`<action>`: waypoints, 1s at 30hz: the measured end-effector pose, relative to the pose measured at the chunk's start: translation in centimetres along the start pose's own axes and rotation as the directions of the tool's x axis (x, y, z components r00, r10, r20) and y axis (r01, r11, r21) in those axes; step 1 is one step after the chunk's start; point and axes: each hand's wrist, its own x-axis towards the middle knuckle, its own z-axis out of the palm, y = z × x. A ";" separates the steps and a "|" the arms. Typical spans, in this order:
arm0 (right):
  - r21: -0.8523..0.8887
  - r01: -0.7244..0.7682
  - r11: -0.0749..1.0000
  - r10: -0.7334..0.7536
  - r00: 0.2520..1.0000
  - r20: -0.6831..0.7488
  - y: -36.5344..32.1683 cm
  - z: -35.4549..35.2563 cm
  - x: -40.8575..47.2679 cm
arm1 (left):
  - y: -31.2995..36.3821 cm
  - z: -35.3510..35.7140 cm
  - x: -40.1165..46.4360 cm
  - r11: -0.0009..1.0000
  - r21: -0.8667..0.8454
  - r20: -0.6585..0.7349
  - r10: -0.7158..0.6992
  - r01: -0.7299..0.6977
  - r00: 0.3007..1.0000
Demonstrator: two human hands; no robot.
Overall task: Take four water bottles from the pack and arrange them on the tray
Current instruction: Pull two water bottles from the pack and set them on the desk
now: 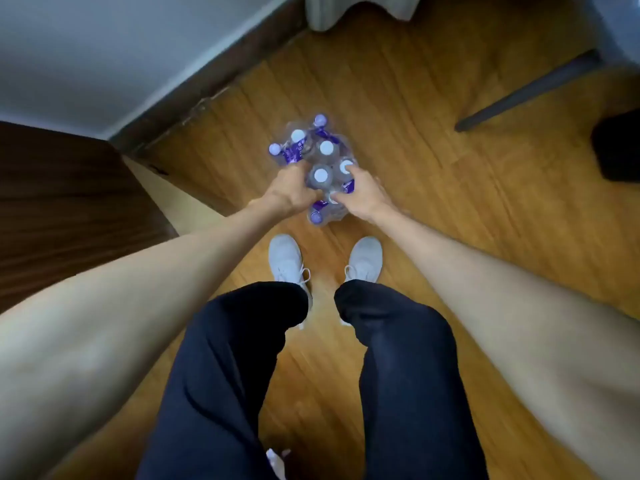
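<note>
A shrink-wrapped pack of water bottles (pixel 313 152) with white caps and purple labels stands on the wooden floor in front of my feet. My left hand (pixel 289 192) grips the pack's left near side, fingers curled into the plastic wrap. On the right near side my right hand (pixel 362 192) is closed around a bottle (pixel 346 166) by its neck. One bottle cap (pixel 321 174) shows between the two hands. No tray is in view.
A dark wooden cabinet (pixel 69 209) stands at the left against a grey wall (pixel 104 57). A dark chair leg (pixel 526 91) slants across the floor at the upper right, with a black object (pixel 620 147) at the right edge. My white shoes (pixel 287 261) stand just behind the pack.
</note>
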 end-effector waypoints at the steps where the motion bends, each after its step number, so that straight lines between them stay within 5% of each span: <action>1: -0.025 0.029 0.999 -0.029 1.000 0.001 0.3 0.7 1.6 | -0.1 0.5 1.0 1.000 0.014 0.017 0.009 -0.009 1.000; 14: -0.463 0.143 0.875 -0.224 0.967 -0.125 5.6 4.9 12.5 | -5.4 8.8 12.8 0.968 0.227 -0.101 0.127 -0.101 0.987; 21: -0.396 0.145 0.907 -0.237 0.952 -0.195 5.4 4.5 11.4 | -4.6 8.8 12.7 0.953 0.269 -0.143 0.185 -0.142 0.972; 30: -0.288 0.129 0.949 -0.209 0.941 -0.267 -0.8 -0.2 0.5 | 0.1 2.0 1.6 0.993 0.042 -0.210 0.115 -0.109 0.971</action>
